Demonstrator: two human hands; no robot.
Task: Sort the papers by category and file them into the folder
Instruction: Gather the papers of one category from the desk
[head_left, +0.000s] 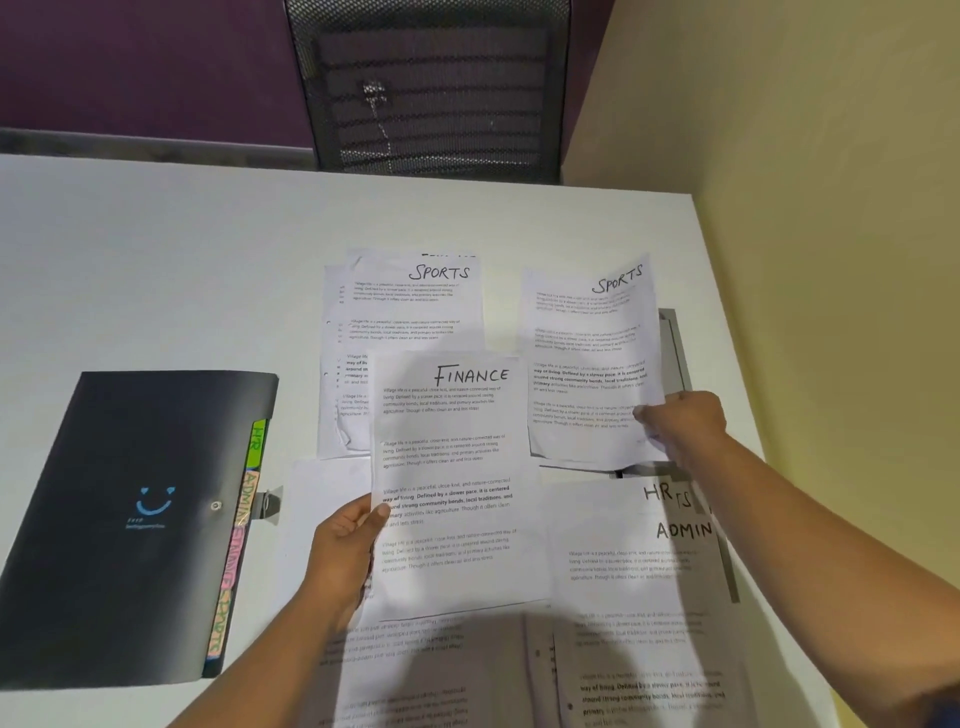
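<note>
Folder (130, 519) on the far left: black, closed, lying flat on the white table (156, 260) with a blue smiley on the cover. Coloured tabs run down its right edge: a green HR tab (258, 441), an orange ADMIN tab (249, 493), and a pink and another orange one below, too blurred to read.

Moving in, the left hand (343, 540) pinches the FINANCE sheet (452, 457) at its left edge, thumb on the printed face and fingers tucked behind, and holds it above the papers on the desk. Behind it, further up the table, a small SPORTS pile (415, 312) lies flat, its edges a little ragged. Below the held page, upside-down sheets (405, 649) spread toward the near edge.

Over to the right, a second SPORTS sheet (587, 364) is raised and curling, and the right hand (685, 421) has it nipped at the lower right corner, fingers closed on the paper. Beneath that hand an ADMIN sheet (639, 571) lies on the table, with an HR sheet (657, 492) peeking out from under its top edge.

Past the far edge of the table stands a mesh-backed chair (431, 88).
</note>
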